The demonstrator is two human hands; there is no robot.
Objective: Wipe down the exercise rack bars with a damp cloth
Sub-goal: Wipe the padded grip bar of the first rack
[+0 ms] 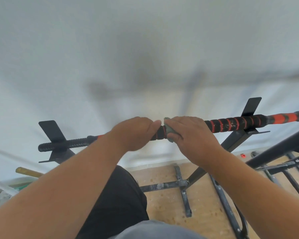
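1. Your left hand (pixel 136 133) is curled over the bar (pixel 231 125), fingers clenched around it just left of its middle, thumb pointing right along the grip.
2. Your right hand (pixel 192 133) sits just beside the left, its fingers grasping a grey-green cloth (pixel 169 130) that is pressed against the bar; a corner of the cloth pokes up above the bar between your two hands.
3. The bar's long axis runs left to right across the view, tilted so the right end sits higher than the left. It is wrapped in black with orange bands; the left end is plain ribbed black, and the right end runs out of the picture.
4. The bar rests in the two black cradles of the rack (pixel 235 140), one near each end. The left bracket (pixel 50 131) and the right bracket (pixel 250 106) each stand up behind the bar as a flat plate.
5. The rack's legs slope down to a paint-flecked cross-shaped foot (pixel 181 185) on the floor (pixel 162 204), which is tan and speckled.
6. More dark frame tubes (pixel 283 149) lie to your right, near the rack. A white wall (pixel 145 40) fills the background.
7. No container is clearly visible; the clutter at the lower left is too blurred to identify.
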